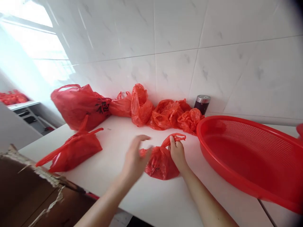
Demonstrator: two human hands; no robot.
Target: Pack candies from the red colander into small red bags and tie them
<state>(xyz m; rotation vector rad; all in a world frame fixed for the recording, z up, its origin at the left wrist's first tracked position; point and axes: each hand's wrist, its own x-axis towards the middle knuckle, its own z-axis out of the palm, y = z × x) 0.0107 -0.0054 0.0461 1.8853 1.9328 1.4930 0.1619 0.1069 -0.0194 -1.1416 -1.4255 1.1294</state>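
Note:
A small red plastic bag [163,165] with dark printed characters sits on the white tabletop [113,148], its neck gathered. My right hand [177,153] is closed around one twisted handle of this bag, pulled up and to the right. At the bag's left side, my left hand [137,154] is slightly blurred, thumb and fingers apart. The bag's left handle shows just behind the left thumb, and I see no grip on it. What the bag contains is hidden.
A knotted red bag [78,149] lies at left, near a torn cardboard box [54,195]. Along the tiled wall stand a large red bag [75,104], crumpled red bags [165,113] and a dark silver-lidded container [202,104]. A red plastic basket [236,154] occupies the right.

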